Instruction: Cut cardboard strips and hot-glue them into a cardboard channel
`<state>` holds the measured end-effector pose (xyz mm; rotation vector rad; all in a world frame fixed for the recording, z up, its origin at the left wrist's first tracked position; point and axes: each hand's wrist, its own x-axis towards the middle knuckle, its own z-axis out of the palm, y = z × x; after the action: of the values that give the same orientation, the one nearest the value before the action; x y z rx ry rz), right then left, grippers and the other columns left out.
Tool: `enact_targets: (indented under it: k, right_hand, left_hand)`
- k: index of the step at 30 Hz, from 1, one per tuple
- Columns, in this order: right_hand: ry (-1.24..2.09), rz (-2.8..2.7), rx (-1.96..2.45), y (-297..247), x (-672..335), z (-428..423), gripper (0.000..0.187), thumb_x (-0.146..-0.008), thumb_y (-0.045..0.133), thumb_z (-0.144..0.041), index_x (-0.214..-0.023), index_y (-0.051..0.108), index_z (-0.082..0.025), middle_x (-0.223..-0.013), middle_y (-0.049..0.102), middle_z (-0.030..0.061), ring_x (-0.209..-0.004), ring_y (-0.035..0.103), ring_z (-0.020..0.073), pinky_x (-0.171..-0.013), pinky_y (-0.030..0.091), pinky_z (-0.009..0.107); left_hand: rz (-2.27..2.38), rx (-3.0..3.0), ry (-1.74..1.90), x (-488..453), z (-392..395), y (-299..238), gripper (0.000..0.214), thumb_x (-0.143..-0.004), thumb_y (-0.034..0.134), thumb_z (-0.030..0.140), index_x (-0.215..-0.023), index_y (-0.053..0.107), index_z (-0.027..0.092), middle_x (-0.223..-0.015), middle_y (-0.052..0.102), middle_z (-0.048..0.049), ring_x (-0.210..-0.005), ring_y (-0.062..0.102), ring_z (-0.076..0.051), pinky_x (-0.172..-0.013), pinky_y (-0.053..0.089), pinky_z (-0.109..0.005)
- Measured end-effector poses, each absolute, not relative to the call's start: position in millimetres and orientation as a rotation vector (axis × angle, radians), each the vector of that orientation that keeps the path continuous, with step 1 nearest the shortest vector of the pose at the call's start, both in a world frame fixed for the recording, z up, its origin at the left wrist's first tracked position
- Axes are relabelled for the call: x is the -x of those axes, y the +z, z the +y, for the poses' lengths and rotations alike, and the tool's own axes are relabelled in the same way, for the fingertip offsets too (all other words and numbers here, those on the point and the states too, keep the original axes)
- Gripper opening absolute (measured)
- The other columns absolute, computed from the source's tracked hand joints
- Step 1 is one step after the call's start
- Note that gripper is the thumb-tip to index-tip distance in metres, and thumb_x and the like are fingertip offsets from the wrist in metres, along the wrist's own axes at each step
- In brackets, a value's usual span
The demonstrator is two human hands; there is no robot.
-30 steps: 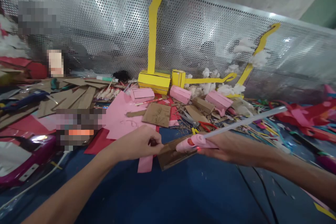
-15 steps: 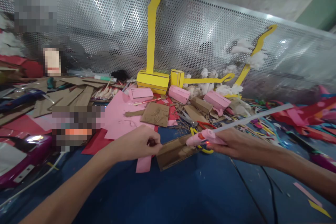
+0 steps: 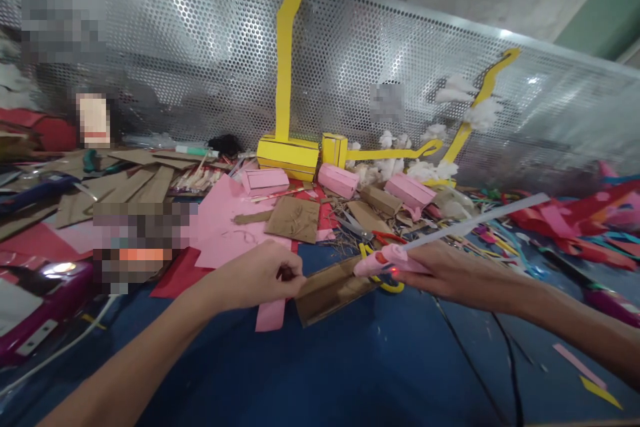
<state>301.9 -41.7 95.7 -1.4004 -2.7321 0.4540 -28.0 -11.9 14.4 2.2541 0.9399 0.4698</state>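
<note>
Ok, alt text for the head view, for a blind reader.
The right hand holds a pink glue gun with its nozzle near a brown cardboard piece that the left hand pinches, over a blue table. Behind lie paper scraps and pink boxes.

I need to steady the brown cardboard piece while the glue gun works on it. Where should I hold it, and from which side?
Probably pinch the cardboard piece at its left end, coming from the left, as the left hand does. It is long and flat, and the glue gun in the right hand has its nozzle at the right end, leaving the left clear.
</note>
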Motion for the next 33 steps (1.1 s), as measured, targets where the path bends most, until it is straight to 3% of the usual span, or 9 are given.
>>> enact_targets:
  k: [7, 9, 11, 15, 19, 25, 28, 33]
  right_hand:
    - [0.179, -2.755, 1.553, 75, -336, -35, 0.045, -0.101, 0.047, -0.06, -0.09, 0.071, -0.024, -0.081, 0.072, 0.0064, -0.072, 0.067, 0.0253, -0.07, 0.05, 0.036]
    - [0.193, -2.745, 1.542, 77, -335, -36, 0.044, -0.102, 0.047, -0.059, -0.096, 0.073, -0.024, -0.087, 0.074, 0.0073, -0.078, 0.069, 0.0268, -0.074, 0.052, 0.037]
    - [0.307, -2.748, 1.473, 82, -329, -39, 0.04, -0.103, 0.047, -0.055, -0.114, 0.073, -0.027, -0.11, 0.076, 0.0075, -0.1, 0.07, 0.0299, -0.087, 0.053, 0.039]
    - [0.527, -2.754, 1.346, 93, -317, -43, 0.04, -0.106, 0.044, -0.051, -0.135, 0.065, -0.035, -0.135, 0.069, 0.0015, -0.123, 0.064, 0.0293, -0.105, 0.047, 0.039]
    - [0.526, -2.744, 1.395, 90, -321, -43, 0.042, -0.106, 0.043, -0.052, -0.135, 0.066, -0.031, -0.13, 0.072, 0.0055, -0.117, 0.067, 0.0296, -0.103, 0.048, 0.04]
    - [0.345, -2.686, 1.475, 79, -333, -41, 0.04, -0.101, 0.051, -0.055, -0.114, 0.074, -0.026, -0.104, 0.078, 0.0077, -0.091, 0.072, 0.0281, -0.086, 0.054, 0.037]
    - [0.412, -2.692, 1.409, 82, -329, -42, 0.038, -0.102, 0.05, -0.053, -0.119, 0.073, -0.028, -0.107, 0.078, 0.0058, -0.094, 0.073, 0.0272, -0.085, 0.055, 0.035]
    - [0.638, -2.723, 1.318, 93, -319, -43, 0.041, -0.106, 0.043, -0.048, -0.134, 0.067, -0.031, -0.122, 0.075, 0.0039, -0.11, 0.071, 0.0267, -0.098, 0.052, 0.035]
  left_hand:
    - [0.966, -2.266, 0.442, 27, -12, 14, 0.02, -0.083, 0.057, 0.018, -0.063, 0.059, 0.017, -0.057, 0.049, 0.0059, -0.055, 0.041, -0.01, -0.051, 0.028, -0.022]
    - [0.977, -2.26, 0.432, 27, -13, 14, 0.019, -0.083, 0.057, 0.017, -0.064, 0.059, 0.017, -0.057, 0.049, 0.0061, -0.055, 0.041, -0.009, -0.052, 0.028, -0.022]
    - [0.983, -2.254, 0.431, 27, -13, 14, 0.019, -0.083, 0.056, 0.017, -0.064, 0.059, 0.017, -0.057, 0.05, 0.006, -0.055, 0.041, -0.009, -0.052, 0.029, -0.021]
    - [0.975, -2.246, 0.439, 27, -13, 12, 0.019, -0.083, 0.057, 0.019, -0.064, 0.058, 0.017, -0.059, 0.051, 0.0053, -0.057, 0.043, -0.01, -0.052, 0.03, -0.021]
    - [0.977, -2.247, 0.462, 27, -13, 9, 0.019, -0.082, 0.057, 0.019, -0.063, 0.057, 0.017, -0.058, 0.051, 0.0051, -0.056, 0.044, -0.01, -0.052, 0.031, -0.021]
    - [1.03, -2.308, 0.477, 21, -18, 13, 0.019, -0.08, 0.057, 0.018, -0.063, 0.05, 0.019, -0.056, 0.049, 0.0067, -0.053, 0.042, -0.009, -0.051, 0.029, -0.02]
    - [1.055, -2.372, 0.501, 19, -18, 13, 0.024, -0.083, 0.057, 0.021, -0.062, 0.045, 0.019, -0.054, 0.046, 0.0072, -0.052, 0.038, -0.008, -0.05, 0.025, -0.021]
    - [1.031, -2.391, 0.5, 19, -17, 10, 0.027, -0.083, 0.057, 0.02, -0.061, 0.042, 0.02, -0.054, 0.043, 0.0074, -0.052, 0.037, -0.009, -0.05, 0.024, -0.021]
